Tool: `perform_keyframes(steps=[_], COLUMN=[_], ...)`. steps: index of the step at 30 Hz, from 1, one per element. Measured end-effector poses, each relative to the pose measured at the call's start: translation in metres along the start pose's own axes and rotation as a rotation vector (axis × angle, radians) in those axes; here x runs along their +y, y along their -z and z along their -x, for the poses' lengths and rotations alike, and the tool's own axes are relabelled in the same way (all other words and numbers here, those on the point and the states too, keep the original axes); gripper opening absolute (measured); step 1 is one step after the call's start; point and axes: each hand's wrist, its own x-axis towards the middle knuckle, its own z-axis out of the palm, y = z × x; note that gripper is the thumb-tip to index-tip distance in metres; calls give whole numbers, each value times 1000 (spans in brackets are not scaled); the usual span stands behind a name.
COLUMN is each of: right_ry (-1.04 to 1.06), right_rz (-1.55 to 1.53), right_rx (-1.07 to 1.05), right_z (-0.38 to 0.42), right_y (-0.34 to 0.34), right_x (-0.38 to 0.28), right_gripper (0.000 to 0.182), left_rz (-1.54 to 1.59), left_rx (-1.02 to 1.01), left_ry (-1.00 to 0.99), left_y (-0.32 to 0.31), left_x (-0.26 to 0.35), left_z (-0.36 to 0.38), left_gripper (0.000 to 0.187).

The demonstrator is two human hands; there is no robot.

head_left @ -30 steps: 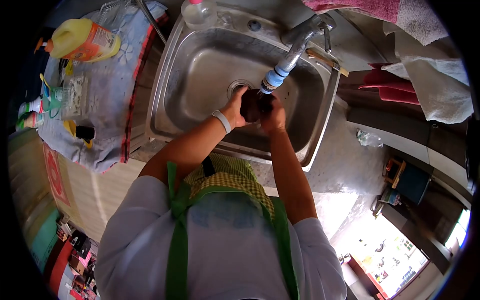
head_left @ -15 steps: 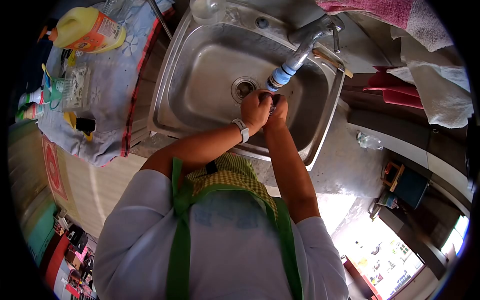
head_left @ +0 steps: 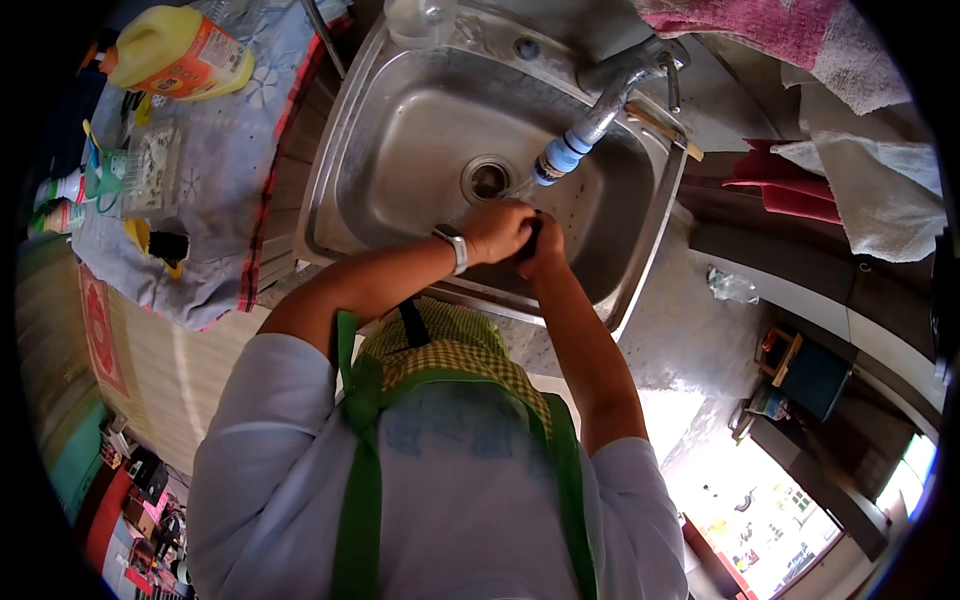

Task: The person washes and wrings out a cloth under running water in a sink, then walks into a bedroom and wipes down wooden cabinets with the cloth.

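Over the front part of the steel sink (head_left: 400,130), my left hand (head_left: 497,232) and my right hand (head_left: 545,245) are closed together around a small dark item (head_left: 531,236). Fingers cover most of it, so I cannot make out what it is. Just above my hands is the blue-ended spout of the faucet (head_left: 565,155), with a thin stream of water coming from it near my left hand. The drain (head_left: 488,180) lies slightly beyond my left hand. A light-coloured watch band circles my left wrist.
On the left, a cloth-covered table (head_left: 220,250) holds a yellow bottle (head_left: 180,55) and a clear plastic container (head_left: 152,170). A wooden-handled tool (head_left: 665,132) rests on the sink's right rim. Towels (head_left: 885,180) hang at the upper right. Crumpled clear plastic (head_left: 732,285) lies right of the sink.
Both hands have moved toward my body, away from the spout, with my left hand also shifting left. The drain is more exposed, and water now shows beneath the spout.
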Motion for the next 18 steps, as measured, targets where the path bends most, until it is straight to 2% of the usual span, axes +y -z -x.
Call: perform_keyframes(steps=[1,2,4,6,7,8,10,11,12,13,14,15,17,18], right_ry=[19,21,108,137,255,373,428,484,482,616,682,749,405,403], right_rz=[29,29,118,169,293,418,427,433,435,556,619,679,193,195], right_rx=[91,92,-14,10,-20,-50,-125,-199,-201,-223,-237,-247,-272,-274], right_z=[-2,2,13,-3,2,5,2,0,-2,-5,-8,-12,-21,-15], right_y=[4,7,14,25,20,16,12,10,9,8,6,4,-1,-6], right_x=[-1,-5,-18,-23,-25,-25,-25,-25,-25,-24,-25,-25,-28,-30], right_gripper=[30,30,30,31,31,32,32,32,32,32,33,33,36,36], left_rz=[47,139,868,819,876,914,1211,1212,1262,1300,1300,1283,1271,1167], left_rx=[-81,-128,-166,-286,-216,-100,175,179,416,653,657,530,287,272], left_ry=[254,403,787,1051,1019,1079,1155,1155,1107,1050,1049,1056,1108,1194], left_y=[3,-15,-9,23,30,39,52,53,54,53,48,42,32,31], left_x=[-9,-52,-75,-70,-69,-68,-87,-93,-96,-99,-101,-98,-88,-71], left_z=[-5,-13,-9,-13,-14,-18,-26,-29,-30,-30,-26,-21,-16,-17], left_gripper=[29,33,39,42,43,39,28,28,23,19,19,18,21,23])
